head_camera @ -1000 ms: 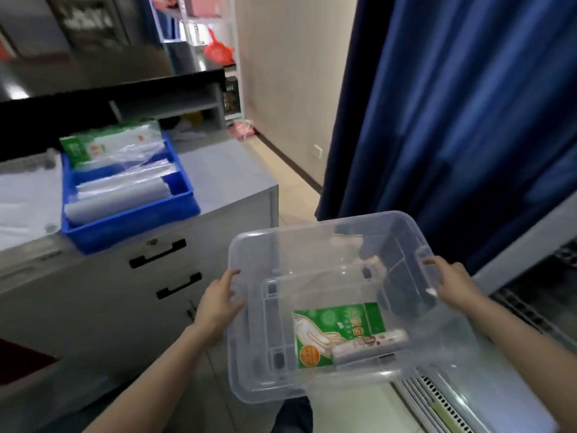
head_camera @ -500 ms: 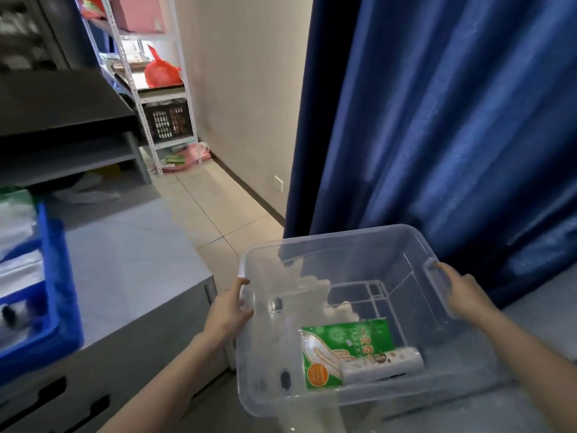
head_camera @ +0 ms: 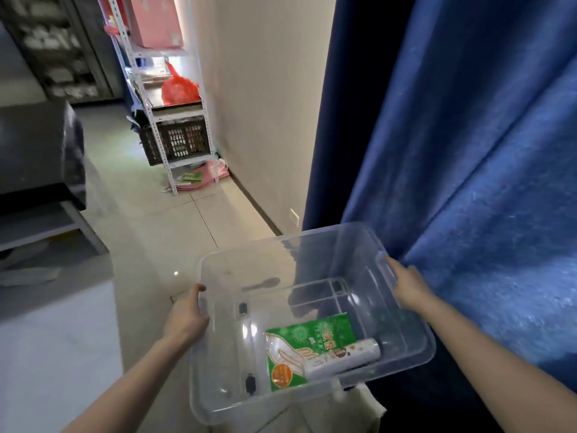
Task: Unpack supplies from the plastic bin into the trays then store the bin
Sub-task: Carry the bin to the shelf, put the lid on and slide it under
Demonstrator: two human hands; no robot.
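I hold a clear plastic bin (head_camera: 281, 254) in the air in front of me. My left hand (head_camera: 185, 314) grips its left rim and my right hand (head_camera: 407, 284) grips the right rim handle. Inside, near the front right corner, lies a green packet of disposable gloves (head_camera: 307, 345) with a white roll (head_camera: 342, 357) resting across it. The blue trays are out of view.
A dark blue curtain (head_camera: 468, 151) hangs close on the right, touching the bin's side. A grey counter top (head_camera: 46, 354) is at lower left. Ahead, a tiled aisle (head_camera: 175, 226) runs to a white metal shelf (head_camera: 156, 120) with a black crate and red bag.
My view has swung right and up: the blue trays and the counter's drawers slid out of sight on the left. Both hands keep the same hold on the bin.
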